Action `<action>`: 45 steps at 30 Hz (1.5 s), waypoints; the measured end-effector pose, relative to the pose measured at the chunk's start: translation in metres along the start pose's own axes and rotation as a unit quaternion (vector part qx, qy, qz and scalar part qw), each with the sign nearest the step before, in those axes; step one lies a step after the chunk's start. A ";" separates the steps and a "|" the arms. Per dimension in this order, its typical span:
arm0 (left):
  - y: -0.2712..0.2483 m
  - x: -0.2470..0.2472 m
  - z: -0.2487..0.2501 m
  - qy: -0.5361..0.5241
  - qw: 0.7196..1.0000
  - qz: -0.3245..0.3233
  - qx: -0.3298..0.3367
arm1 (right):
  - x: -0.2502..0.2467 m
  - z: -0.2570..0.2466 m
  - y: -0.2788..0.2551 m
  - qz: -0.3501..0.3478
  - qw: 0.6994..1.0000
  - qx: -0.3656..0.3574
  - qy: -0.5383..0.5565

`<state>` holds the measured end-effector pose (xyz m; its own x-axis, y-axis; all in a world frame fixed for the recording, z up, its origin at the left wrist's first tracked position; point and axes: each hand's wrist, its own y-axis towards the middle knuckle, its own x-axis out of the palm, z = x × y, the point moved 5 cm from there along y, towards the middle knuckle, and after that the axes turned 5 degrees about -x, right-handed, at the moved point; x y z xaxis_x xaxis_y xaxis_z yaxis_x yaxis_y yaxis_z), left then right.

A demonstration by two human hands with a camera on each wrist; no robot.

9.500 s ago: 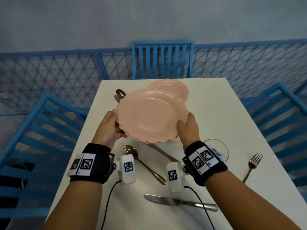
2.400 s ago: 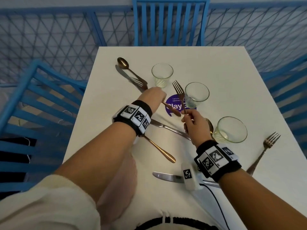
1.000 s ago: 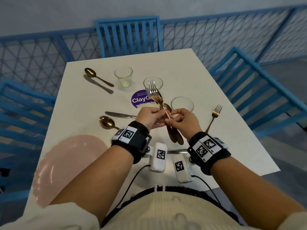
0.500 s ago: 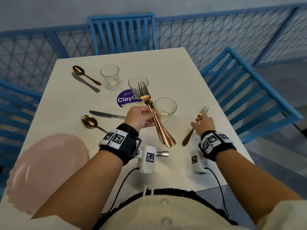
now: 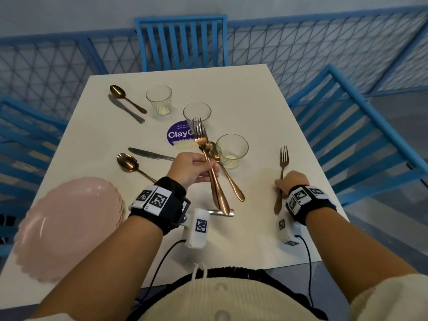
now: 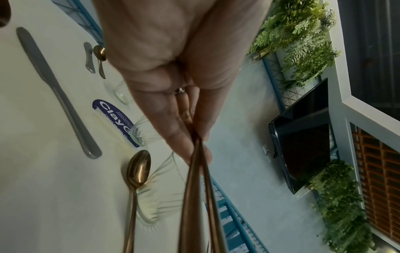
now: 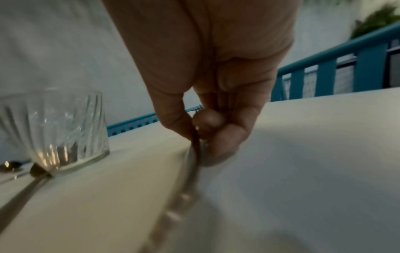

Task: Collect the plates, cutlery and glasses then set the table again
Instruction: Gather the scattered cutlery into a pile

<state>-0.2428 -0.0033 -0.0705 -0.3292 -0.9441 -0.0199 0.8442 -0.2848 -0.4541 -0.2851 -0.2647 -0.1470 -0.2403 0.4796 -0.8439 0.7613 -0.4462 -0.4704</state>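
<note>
My left hand (image 5: 206,169) grips two copper forks (image 5: 200,135) by their handles above the table's middle, tines pointing away; the same handles (image 6: 194,196) run toward the left wrist camera. A copper spoon (image 5: 228,179) lies on the table just right of them, beside the nearest glass (image 5: 231,150). My right hand (image 5: 281,184) pinches the handle of a third fork (image 5: 284,158) that lies near the right edge; thumb and fingers close on it in the right wrist view (image 7: 203,133). A stack of pink plates (image 5: 69,225) sits at the near left corner.
Two more glasses (image 5: 159,99) (image 5: 196,113) stand further back by a purple sticker (image 5: 177,135). A spoon (image 5: 125,97) and knife (image 5: 126,110) lie far left, another knife (image 5: 150,154) and spoon (image 5: 127,162) mid-left. Blue chairs (image 5: 180,42) ring the white table (image 5: 254,100).
A second ago both hands held the forks together. The right hand let go, moved right and took hold of the lone fork, which now points straight away. The left hand keeps the two forks.
</note>
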 end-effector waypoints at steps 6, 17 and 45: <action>-0.002 -0.005 -0.008 0.016 1.000 0.004 -0.011 | -0.019 -0.024 -0.014 0.104 0.971 -0.101 0.191; -0.014 -0.040 -0.027 0.075 0.997 0.006 -0.024 | 0.018 -0.160 -0.091 -0.049 0.907 -0.334 0.251; -0.049 -0.148 -0.114 0.175 0.963 0.178 -0.100 | 0.139 -0.253 -0.134 -0.180 0.896 -0.404 0.048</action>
<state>-0.2833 0.1697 -0.1471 -0.1864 -0.8517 -0.4898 0.8429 0.1175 -0.5251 -0.2686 0.0530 -0.1361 -0.5346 0.5627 -0.6306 0.8414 0.4238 -0.3352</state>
